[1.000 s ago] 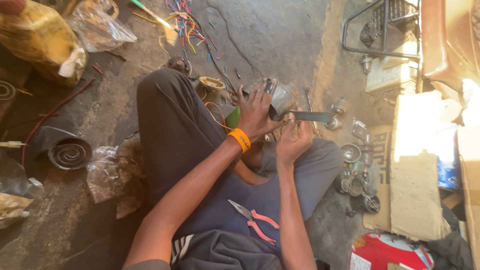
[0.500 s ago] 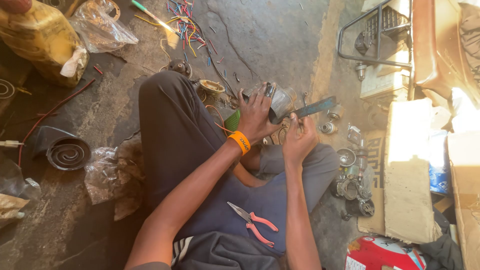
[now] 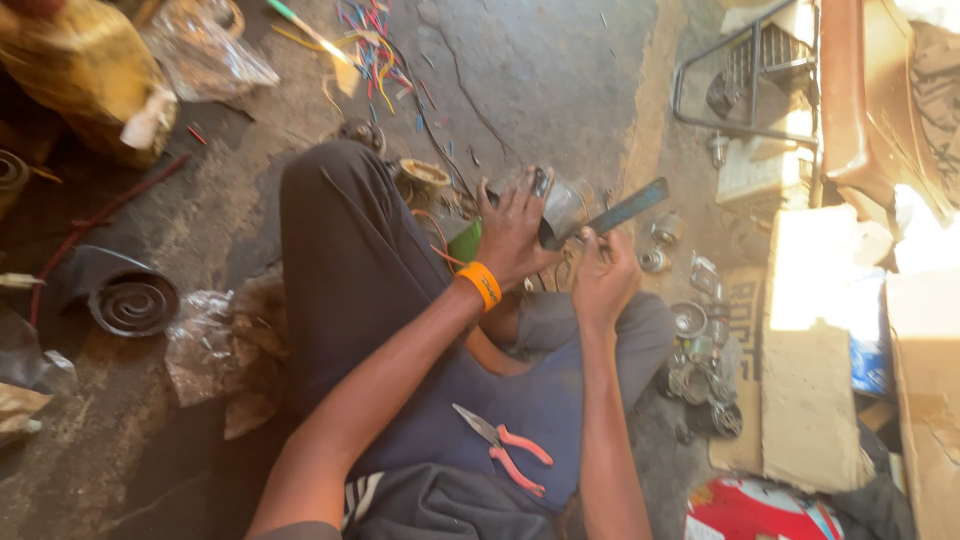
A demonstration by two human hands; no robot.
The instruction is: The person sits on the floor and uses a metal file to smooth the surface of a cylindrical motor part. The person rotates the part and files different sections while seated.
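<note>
Left grip (image 3: 515, 232) wraps metal part (image 3: 556, 206); right grip (image 3: 600, 275) holds flat file (image 3: 628, 208).

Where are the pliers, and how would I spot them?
Start at the person's lap, covered in dark blue cloth, below both arms. The pliers lie there, loose, touched by neither hand. They alone have bright orange-pink handles with grey metal jaws.

Rough, cracked concrete floor (image 3: 540, 80) lies mostly in shade. Strong sunlight washes over cardboard boxes (image 3: 810, 400) at the right. A metal wire rack (image 3: 745, 70) stands nearby.
</note>
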